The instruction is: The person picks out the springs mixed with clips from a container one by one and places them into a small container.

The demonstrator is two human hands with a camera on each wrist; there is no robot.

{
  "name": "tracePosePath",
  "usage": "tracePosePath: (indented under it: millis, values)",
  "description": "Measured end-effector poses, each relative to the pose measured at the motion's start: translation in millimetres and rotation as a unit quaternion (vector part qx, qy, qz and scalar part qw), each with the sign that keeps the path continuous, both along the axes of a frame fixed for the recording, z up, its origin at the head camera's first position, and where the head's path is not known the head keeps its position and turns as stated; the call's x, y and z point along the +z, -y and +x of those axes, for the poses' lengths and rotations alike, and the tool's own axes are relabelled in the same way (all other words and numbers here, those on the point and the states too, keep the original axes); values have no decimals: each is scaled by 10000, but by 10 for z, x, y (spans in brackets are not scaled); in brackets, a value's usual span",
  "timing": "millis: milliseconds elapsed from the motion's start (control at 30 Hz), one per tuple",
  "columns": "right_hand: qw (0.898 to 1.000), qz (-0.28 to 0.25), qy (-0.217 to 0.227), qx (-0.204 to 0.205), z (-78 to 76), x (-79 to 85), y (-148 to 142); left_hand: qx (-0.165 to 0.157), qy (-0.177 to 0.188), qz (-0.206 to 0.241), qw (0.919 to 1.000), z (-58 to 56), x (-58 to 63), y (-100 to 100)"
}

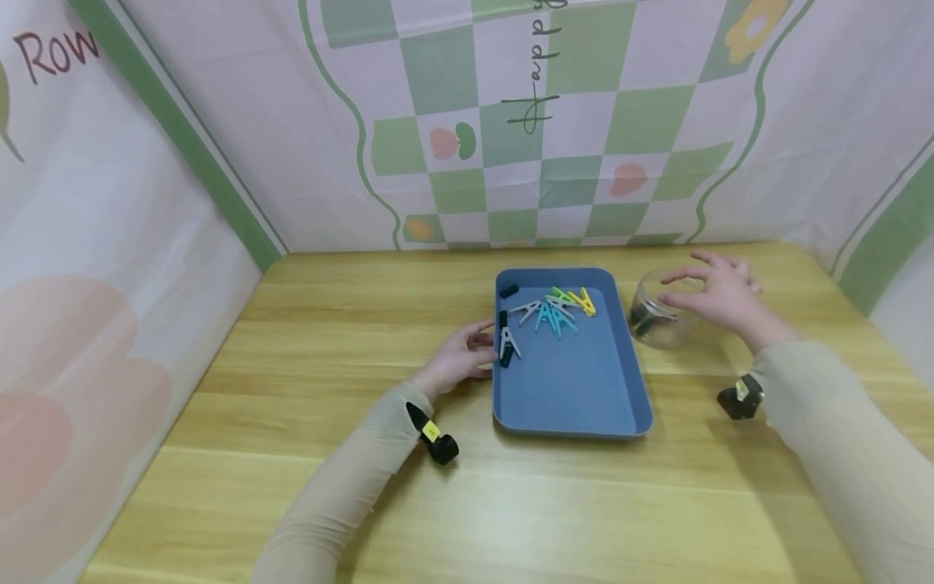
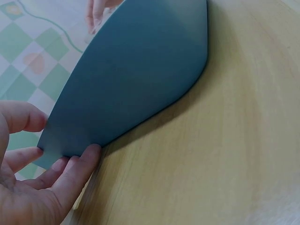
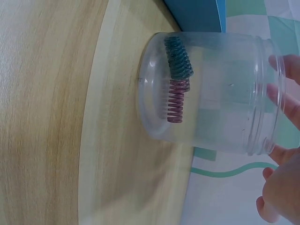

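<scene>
Jar (image 1: pixel 660 334) stood right of the clothespin tray (image 1: pixel 576 397); we found right hand (image 1: pixel 718 294) spread above, left hand (image 1: pixel 460 354) uncurled against tray.

Beige sleeves (image 1: pixel 343 491) and black, yellow-labelled wrist cameras (image 1: pixel 443 448) are worn.

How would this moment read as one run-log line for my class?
left hand: touching blue tray | right hand: at mouth of clear jar | tray: clothespins, black pieces | jar: coil springs

Cloth-walled tabletop booth, home or lab unclear: wood-grain table (image 1: pixel 328 324), green-checked cloth (image 1: pixel 569 178) lettered "Happy" at 12 o'clock, pink-flowered cloth (image 1: pixel 87 341) at 9 o'clock.
</scene>
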State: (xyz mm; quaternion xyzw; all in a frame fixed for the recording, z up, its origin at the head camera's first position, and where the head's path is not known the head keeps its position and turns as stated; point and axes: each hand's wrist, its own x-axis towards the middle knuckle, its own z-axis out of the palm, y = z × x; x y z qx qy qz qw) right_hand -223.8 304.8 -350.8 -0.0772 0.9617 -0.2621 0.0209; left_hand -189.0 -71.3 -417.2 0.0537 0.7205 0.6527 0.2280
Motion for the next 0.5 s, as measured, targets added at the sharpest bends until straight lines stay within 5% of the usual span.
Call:
tracePosePath:
  millis: [500]
  values:
    - [9999, 13, -51, 152, 28, 110, 131, -13, -20, -12, 10000, 9, 17, 0]
